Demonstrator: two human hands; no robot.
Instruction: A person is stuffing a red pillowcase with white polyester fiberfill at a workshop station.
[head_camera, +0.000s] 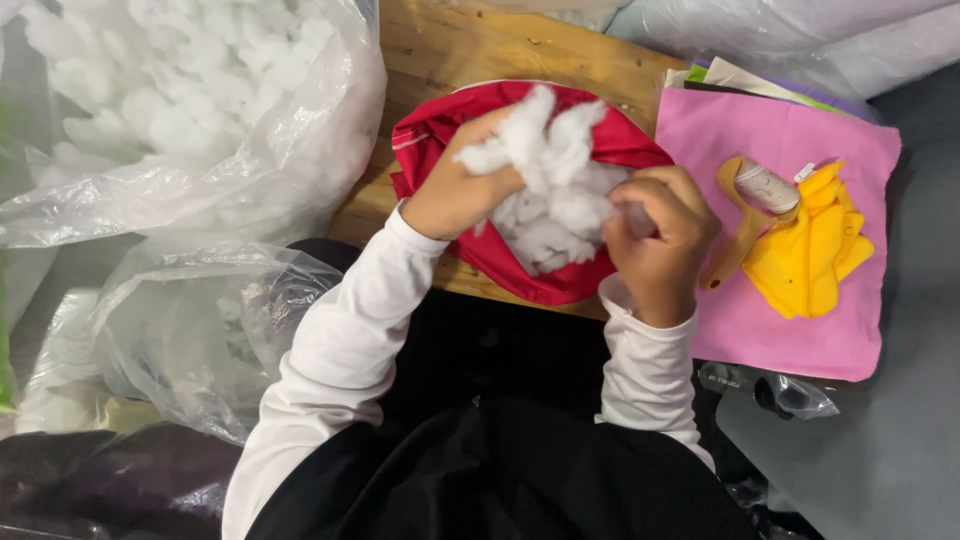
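Note:
A red fabric cover (440, 135) lies on a wooden table (470, 45), open toward me and partly filled with white fluffy stuffing (545, 190). My left hand (455, 190) grips a clump of that stuffing at the cover's left side. My right hand (665, 235) is closed on the stuffing and the cover's right edge. Both arms wear white sleeves.
A big clear plastic bag of white stuffing (190, 100) fills the upper left, with another clear bag (190, 330) below it. To the right, pink felt (790, 330) carries a yellow fabric piece (810, 255) and a yellow-handled tool (745, 225). More plastic sheeting (800, 35) lies at the top right.

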